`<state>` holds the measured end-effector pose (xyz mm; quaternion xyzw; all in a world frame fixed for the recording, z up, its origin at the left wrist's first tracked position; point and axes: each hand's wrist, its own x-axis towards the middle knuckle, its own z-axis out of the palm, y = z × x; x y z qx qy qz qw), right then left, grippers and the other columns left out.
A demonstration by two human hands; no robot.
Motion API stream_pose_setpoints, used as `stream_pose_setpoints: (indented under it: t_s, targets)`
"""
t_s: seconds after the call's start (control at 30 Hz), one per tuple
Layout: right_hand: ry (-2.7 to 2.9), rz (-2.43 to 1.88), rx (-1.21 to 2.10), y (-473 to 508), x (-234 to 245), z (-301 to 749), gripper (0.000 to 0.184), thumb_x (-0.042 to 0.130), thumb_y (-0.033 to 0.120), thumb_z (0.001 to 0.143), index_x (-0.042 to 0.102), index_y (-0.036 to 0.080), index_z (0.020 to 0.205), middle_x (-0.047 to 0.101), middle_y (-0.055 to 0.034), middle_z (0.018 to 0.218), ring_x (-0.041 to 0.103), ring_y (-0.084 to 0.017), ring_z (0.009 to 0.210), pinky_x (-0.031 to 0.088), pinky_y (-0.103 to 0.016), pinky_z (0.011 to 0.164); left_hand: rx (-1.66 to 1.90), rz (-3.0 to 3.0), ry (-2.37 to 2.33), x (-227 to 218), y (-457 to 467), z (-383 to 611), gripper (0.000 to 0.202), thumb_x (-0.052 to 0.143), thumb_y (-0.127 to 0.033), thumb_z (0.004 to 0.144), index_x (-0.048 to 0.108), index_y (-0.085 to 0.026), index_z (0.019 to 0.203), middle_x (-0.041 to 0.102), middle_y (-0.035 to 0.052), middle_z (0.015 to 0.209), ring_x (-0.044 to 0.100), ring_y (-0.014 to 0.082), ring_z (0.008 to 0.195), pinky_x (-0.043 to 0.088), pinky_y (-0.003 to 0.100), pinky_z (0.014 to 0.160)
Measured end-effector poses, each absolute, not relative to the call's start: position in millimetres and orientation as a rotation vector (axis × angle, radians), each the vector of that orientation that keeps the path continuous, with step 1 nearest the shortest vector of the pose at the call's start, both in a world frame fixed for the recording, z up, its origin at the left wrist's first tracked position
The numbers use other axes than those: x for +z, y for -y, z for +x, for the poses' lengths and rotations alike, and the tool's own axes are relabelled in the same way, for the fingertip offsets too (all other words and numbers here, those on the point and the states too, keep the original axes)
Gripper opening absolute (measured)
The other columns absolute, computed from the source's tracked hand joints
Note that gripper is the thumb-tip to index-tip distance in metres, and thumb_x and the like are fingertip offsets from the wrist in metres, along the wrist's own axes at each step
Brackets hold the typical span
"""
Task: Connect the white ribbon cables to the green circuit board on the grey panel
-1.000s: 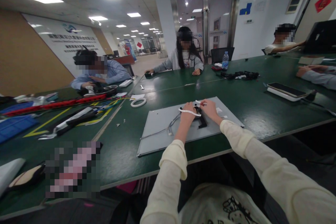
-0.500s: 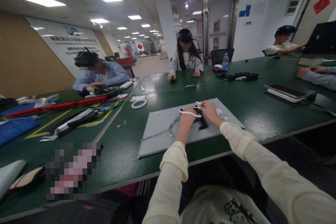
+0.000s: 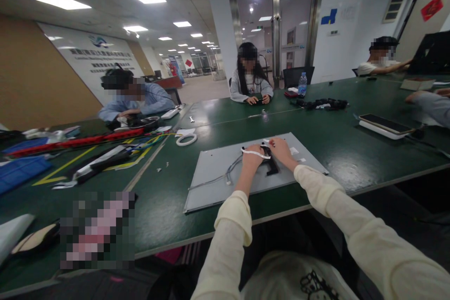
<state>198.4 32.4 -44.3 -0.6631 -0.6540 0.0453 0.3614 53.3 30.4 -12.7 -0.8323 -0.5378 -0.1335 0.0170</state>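
Observation:
A grey flat panel (image 3: 211, 173) lies on the green table (image 3: 165, 197) in front of me. Both my hands rest on its far middle. My left hand (image 3: 252, 158) is closed, with a white strip (image 3: 253, 152) lying across its back. My right hand (image 3: 280, 148) is closed too, fingers pinched at the white strip's right end above a black part (image 3: 271, 165). A thin grey cable (image 3: 225, 176) runs left from the hands across the panel.
A white tape roll (image 3: 186, 139) lies beyond the panel at left. Red, yellow and black strips (image 3: 91, 150) cover the left table. A phone on a white box (image 3: 384, 125) sits at right. Other people sit around the table's far side and right.
Both hands have sunk slightly toward the panel and drawn closer together on the strip. The person at the far side has pulled both hands in.

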Motion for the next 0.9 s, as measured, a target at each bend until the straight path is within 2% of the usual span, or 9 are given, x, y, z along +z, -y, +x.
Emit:
stream_pose_setpoints:
  t_s: [0.2, 0.33, 0.4, 0.53, 0.6, 0.67, 0.77, 0.83, 0.9]
  targets:
    - [1.742, -1.795, 0.099, -29.8, -40.1, 192.6, 0.020, 0.050, 0.008, 0.083, 0.065, 0.017, 0.093, 0.066, -0.0113, 0.098, 0.061, -0.021, 0.091, 0.042, -0.027, 0.076, -0.465, -2.574, 1.642, -10.6, -25.9, 53.3, 0.032, 0.038, -0.019, 0.092, 0.068, -0.010, 0.095, 0.071, 0.0174, 0.101, 0.065, 0.0268, 0.097, 0.048, 0.041, 0.090]
    - [1.685, -1.877, 0.126, -28.3, -40.0, 199.9, 0.012, 0.059, 0.017, 0.080, 0.063, 0.017, 0.091, 0.065, -0.0126, 0.099, 0.061, -0.023, 0.092, 0.043, -0.028, 0.074, -0.478, -2.604, 1.668, -10.5, -28.2, 53.7, 0.031, 0.039, -0.019, 0.091, 0.068, -0.010, 0.094, 0.071, 0.0169, 0.099, 0.065, 0.0269, 0.097, 0.048, 0.041, 0.089]
    - [1.656, -1.888, 0.122, -27.1, -41.1, 206.9, 0.015, 0.061, 0.019, 0.078, 0.063, 0.016, 0.092, 0.065, -0.0129, 0.100, 0.061, -0.023, 0.092, 0.044, -0.029, 0.075, -0.480, -2.619, 1.675, -11.0, -29.7, 53.8, 0.030, 0.039, -0.020, 0.091, 0.068, -0.010, 0.095, 0.071, 0.0170, 0.099, 0.065, 0.0273, 0.097, 0.048, 0.041, 0.089]
    - [1.578, -1.770, 0.180, -23.9, -37.3, 219.5, 0.024, 0.058, 0.010, 0.071, 0.062, 0.016, 0.094, 0.066, -0.0092, 0.099, 0.061, -0.019, 0.089, 0.043, -0.027, 0.078, -0.490, -2.635, 1.693, -11.8, -31.8, 52.8, 0.029, 0.040, -0.020, 0.090, 0.066, -0.011, 0.099, 0.070, 0.0162, 0.100, 0.065, 0.0274, 0.098, 0.047, 0.041, 0.089]
    - [1.520, -1.631, 0.283, -22.2, -30.6, 223.4, 0.022, 0.058, 0.012, 0.071, 0.063, 0.016, 0.092, 0.067, -0.0067, 0.094, 0.060, -0.016, 0.083, 0.043, -0.026, 0.076, -0.541, -2.636, 1.725, -10.0, -32.4, 51.7, 0.028, 0.041, -0.018, 0.089, 0.065, -0.011, 0.103, 0.071, 0.0154, 0.100, 0.065, 0.0267, 0.096, 0.048, 0.040, 0.087]
    - [1.447, -1.459, 0.450, -19.9, -22.5, 225.4, 0.017, 0.057, 0.022, 0.076, 0.063, 0.016, 0.090, 0.067, -0.0051, 0.091, 0.058, -0.014, 0.073, 0.044, -0.024, 0.070, -0.696, -2.604, 1.750, -5.3, -32.4, 50.7, 0.031, 0.041, -0.015, 0.089, 0.061, -0.011, 0.112, 0.070, 0.0150, 0.103, 0.065, 0.0253, 0.098, 0.048, 0.037, 0.087]
    - [1.356, -1.237, 0.777, -13.1, -11.1, 224.7, 0.027, 0.050, 0.036, 0.082, 0.062, 0.017, 0.097, 0.067, -0.0035, 0.088, 0.052, -0.010, 0.060, 0.040, -0.021, 0.057, -1.094, -2.514, 1.757, 4.8, -30.8, 49.3, 0.033, 0.040, -0.017, 0.091, 0.056, -0.013, 0.119, 0.067, 0.0130, 0.111, 0.062, 0.0210, 0.105, 0.046, 0.032, 0.092]
    - [1.371, -1.143, 0.978, -5.6, -4.9, 222.0, 0.035, 0.049, 0.038, 0.082, 0.058, 0.018, 0.110, 0.067, -0.0017, 0.085, 0.047, -0.008, 0.053, 0.035, -0.020, 0.051, -1.336, -2.522, 1.805, 10.5, -28.0, 47.7, 0.030, 0.037, -0.025, 0.095, 0.058, -0.015, 0.115, 0.068, 0.0092, 0.106, 0.064, 0.0176, 0.098, 0.048, 0.028, 0.087]
    - [1.445, -1.074, 1.116, 3.3, 0.5, 218.5, 0.044, 0.051, 0.037, 0.081, 0.052, 0.019, 0.121, 0.066, 0.0002, 0.079, 0.044, -0.008, 0.049, 0.032, -0.019, 0.048, -1.426, -2.622, 1.924, 13.2, -23.7, 44.8, 0.035, 0.034, -0.037, 0.097, 0.061, -0.016, 0.104, 0.070, 0.0051, 0.091, 0.066, 0.0153, 0.079, 0.050, 0.026, 0.074]
